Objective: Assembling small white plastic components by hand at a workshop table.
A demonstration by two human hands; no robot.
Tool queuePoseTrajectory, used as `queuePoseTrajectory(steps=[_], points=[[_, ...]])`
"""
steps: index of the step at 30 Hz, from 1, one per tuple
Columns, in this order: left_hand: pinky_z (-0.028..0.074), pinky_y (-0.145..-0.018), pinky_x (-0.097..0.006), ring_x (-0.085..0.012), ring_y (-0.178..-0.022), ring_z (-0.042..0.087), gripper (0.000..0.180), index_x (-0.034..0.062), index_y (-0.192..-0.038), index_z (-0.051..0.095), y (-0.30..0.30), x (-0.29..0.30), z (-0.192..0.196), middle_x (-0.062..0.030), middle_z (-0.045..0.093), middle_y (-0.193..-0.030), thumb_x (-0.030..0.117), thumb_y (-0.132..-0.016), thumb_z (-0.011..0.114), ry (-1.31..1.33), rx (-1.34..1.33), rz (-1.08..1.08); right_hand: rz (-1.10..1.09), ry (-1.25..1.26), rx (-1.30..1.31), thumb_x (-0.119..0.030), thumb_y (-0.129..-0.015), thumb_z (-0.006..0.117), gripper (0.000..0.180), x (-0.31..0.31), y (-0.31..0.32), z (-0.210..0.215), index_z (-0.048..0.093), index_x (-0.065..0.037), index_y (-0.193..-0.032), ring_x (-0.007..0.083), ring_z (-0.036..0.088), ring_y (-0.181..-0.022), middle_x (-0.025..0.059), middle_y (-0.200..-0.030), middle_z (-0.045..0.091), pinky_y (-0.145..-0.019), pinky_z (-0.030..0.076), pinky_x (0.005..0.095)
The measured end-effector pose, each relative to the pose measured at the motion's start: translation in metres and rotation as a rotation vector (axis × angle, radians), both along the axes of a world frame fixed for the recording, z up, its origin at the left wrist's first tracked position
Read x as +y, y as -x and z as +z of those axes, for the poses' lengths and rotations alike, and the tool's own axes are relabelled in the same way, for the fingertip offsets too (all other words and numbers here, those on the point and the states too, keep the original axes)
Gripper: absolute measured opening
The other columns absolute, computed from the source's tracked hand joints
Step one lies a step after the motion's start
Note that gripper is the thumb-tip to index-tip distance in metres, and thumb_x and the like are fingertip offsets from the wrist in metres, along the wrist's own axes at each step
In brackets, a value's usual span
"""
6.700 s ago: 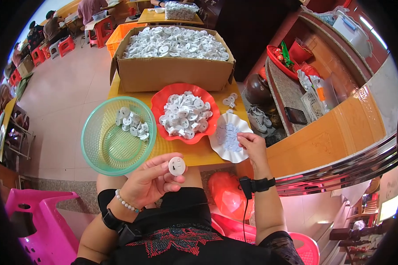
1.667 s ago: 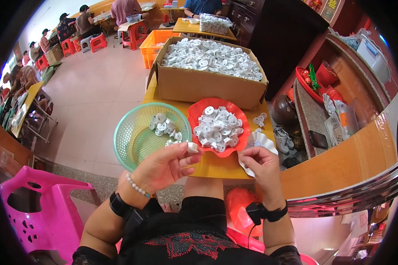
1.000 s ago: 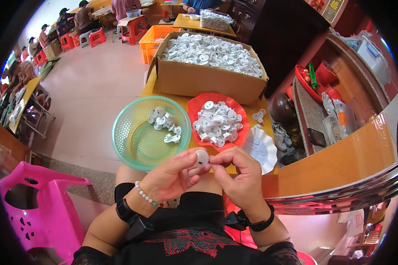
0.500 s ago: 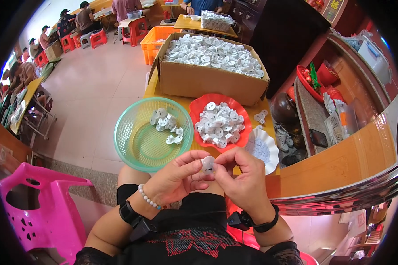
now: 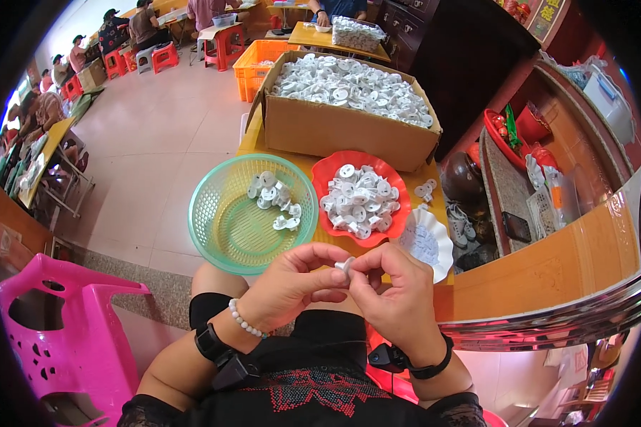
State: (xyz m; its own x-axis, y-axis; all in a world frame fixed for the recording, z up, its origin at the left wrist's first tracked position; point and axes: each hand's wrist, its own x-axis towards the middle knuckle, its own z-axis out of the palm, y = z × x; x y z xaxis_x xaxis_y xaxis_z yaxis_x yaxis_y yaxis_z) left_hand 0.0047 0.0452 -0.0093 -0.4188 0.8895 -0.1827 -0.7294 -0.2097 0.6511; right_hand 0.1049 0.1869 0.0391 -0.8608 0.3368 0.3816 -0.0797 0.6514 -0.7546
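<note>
Over my lap, my left hand [image 5: 299, 277] pinches a small white round plastic part [image 5: 345, 266] between thumb and fingers. The fingertips of my right hand [image 5: 395, 288] close on the part's other side; anything smaller in them is hidden. Beyond my left hand, a green mesh basket [image 5: 201, 231] holds several white plastic parts [image 5: 272, 192]. To its right, a red scalloped bowl [image 5: 399, 171] is heaped with the same kind of part. A white scalloped dish [image 5: 443, 255] beside that bowl contains small pale pieces [image 5: 421, 242], too fine to name.
Behind the bowls, a large cardboard box [image 5: 349, 132] full of white parts stands on the yellow table [image 5: 253, 139]. An orange crate [image 5: 248, 77] is behind it. A pink plastic chair [image 5: 100, 341] is at my left, a wooden counter [image 5: 541, 270] at my right. People sit at far tables.
The white part has turned from showing its flat face to nearly edge-on between my fingers. My view has shifted slightly, so the surroundings sit a little further right.
</note>
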Motion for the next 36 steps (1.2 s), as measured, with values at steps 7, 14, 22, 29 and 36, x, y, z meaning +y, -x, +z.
queuePoseTrajectory(steps=[7, 14, 22, 29, 36], points=[[0.055, -0.074, -0.027, -0.0127, -0.094, 0.064, 0.025, 0.007, -0.11, 0.06, 0.001, -0.002, 0.003, -0.0024, 0.065, -0.103, 0.012, -0.086, 0.068, 0.023, 0.003, 0.02, 0.026, 0.169, -0.026, -0.003, -0.074, 0.067, 0.008, 0.0, 0.0, 0.005, 0.062, -0.003, -0.08, 0.015, 0.054, -0.059, 0.0056, -0.073, 0.061, -0.055, 0.045, 0.0277], [0.058, -0.069, -0.03, -0.0145, -0.09, 0.064, 0.023, 0.006, -0.11, 0.058, 0.001, -0.001, 0.003, -0.0058, 0.064, -0.102, 0.006, -0.088, 0.063, 0.034, 0.055, 0.019, 0.054, -0.014, 0.033, -0.001, -0.074, 0.066, 0.009, 0.008, -0.001, -0.005, 0.059, -0.002, -0.079, 0.0157, 0.055, -0.067, 0.0069, -0.079, 0.058, -0.06, 0.044, 0.0277], [0.055, -0.072, -0.025, -0.0101, -0.092, 0.063, 0.024, 0.0066, -0.108, 0.062, -0.002, 0.001, 0.002, -0.0018, 0.066, -0.101, 0.01, -0.085, 0.069, 0.075, 0.138, 0.027, 0.052, -0.116, 0.046, 0.003, -0.073, 0.064, 0.008, 0.008, 0.0, -0.01, 0.058, 0.001, -0.076, 0.0153, 0.055, -0.067, 0.0079, -0.077, 0.057, -0.061, 0.044, 0.0269], [0.054, -0.073, -0.025, -0.0111, -0.092, 0.064, 0.024, 0.0062, -0.108, 0.062, 0.0, 0.003, 0.004, -0.0024, 0.066, -0.102, 0.011, -0.085, 0.069, 0.09, 0.07, 0.04, 0.054, 0.161, -0.019, -0.004, -0.074, 0.067, 0.008, 0.014, -0.004, -0.009, 0.06, -0.003, -0.076, 0.0247, 0.059, -0.072, 0.0081, -0.075, 0.06, -0.069, 0.044, 0.0342], [0.054, -0.073, -0.025, -0.0115, -0.093, 0.064, 0.024, 0.0055, -0.108, 0.062, -0.004, 0.004, 0.0, -0.0036, 0.066, -0.101, 0.011, -0.085, 0.069, 0.12, 0.108, 0.032, 0.046, -0.001, -0.046, -0.004, -0.074, 0.067, 0.007, 0.014, -0.003, -0.01, 0.06, -0.003, -0.074, 0.0256, 0.058, -0.069, 0.0086, -0.073, 0.06, -0.07, 0.044, 0.0344]])
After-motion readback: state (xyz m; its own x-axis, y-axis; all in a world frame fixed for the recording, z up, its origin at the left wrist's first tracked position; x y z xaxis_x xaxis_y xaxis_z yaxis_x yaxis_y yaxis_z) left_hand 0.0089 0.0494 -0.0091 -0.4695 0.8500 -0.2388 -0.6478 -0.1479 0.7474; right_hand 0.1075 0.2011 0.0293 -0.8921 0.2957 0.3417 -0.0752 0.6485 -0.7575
